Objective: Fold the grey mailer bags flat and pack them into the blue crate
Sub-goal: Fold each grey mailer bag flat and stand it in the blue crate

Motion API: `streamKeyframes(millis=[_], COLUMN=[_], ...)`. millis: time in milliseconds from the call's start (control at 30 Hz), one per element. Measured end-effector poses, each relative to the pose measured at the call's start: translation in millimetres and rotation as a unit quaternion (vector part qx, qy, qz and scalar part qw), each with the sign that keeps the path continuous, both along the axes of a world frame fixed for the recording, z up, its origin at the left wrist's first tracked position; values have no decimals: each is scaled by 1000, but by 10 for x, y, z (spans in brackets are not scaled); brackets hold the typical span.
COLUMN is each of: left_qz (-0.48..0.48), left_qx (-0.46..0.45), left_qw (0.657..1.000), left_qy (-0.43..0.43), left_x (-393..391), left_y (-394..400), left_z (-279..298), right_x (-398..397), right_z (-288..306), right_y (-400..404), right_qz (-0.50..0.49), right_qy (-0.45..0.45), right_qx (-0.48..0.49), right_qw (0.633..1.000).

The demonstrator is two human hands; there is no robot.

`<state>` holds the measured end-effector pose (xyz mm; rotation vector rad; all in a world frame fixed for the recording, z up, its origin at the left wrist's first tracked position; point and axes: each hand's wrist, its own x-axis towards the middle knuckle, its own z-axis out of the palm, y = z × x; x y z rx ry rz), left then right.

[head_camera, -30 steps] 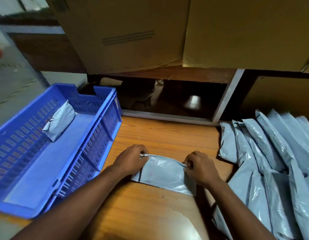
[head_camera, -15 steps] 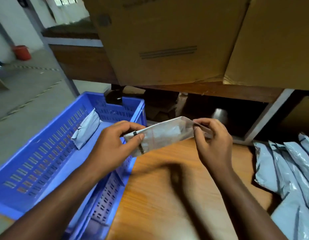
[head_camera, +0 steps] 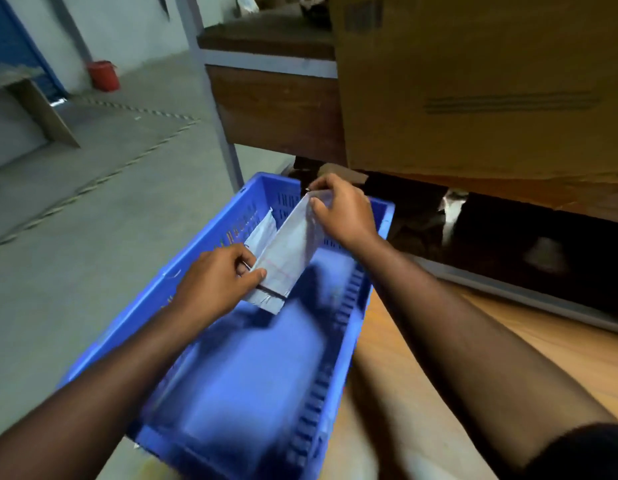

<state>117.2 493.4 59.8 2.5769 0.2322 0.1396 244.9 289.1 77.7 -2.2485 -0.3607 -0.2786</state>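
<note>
A folded grey mailer bag (head_camera: 289, 252) hangs tilted over the far part of the blue crate (head_camera: 338, 327). My left hand (head_camera: 217, 282) pinches its near lower end, and my right hand (head_camera: 342, 211) pinches its far upper end. Behind it, another folded grey bag (head_camera: 264, 232) leans against the crate's far left wall, partly hidden by the held bag. The crate's floor shows bare blue below my hands. The pile of unfolded bags is out of view.
The crate sits at the left edge of a wooden table (head_camera: 560, 355). Large cardboard boxes (head_camera: 473, 81) overhang the table's back. A grey concrete floor (head_camera: 93, 202) lies to the left, with a red bucket (head_camera: 103, 76) far off.
Both hands lifted the folded bag off the table and carried it left, over the crate. The view swung left, and the bag pile on the right left the frame.
</note>
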Motion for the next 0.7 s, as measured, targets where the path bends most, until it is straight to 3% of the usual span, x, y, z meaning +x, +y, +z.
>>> streamKeyframes(millis=[100,300,467,600,700], left_qz=[11,22,-8,-88,-139], left_qx=[38,86,156,180,217], left_qw=[998,994,984,977,964], left_qy=[40,61,82,73,61], left_x=[185,492,514,522,514], left_y=[191,304,325,383,476], left_z=[-202,-508,-611,-671,-749], right_x=[184,196,169,145,194], right_z=[-251,-593,-662,-785,-976], right_y=[332,749,962,1142,1195], right_qz=[-5,-110,25,40,33], right_qy=[87,211,482,506,458], right_qx=[-10,86,86,83,85], right_qw=[996,968,872,858,884])
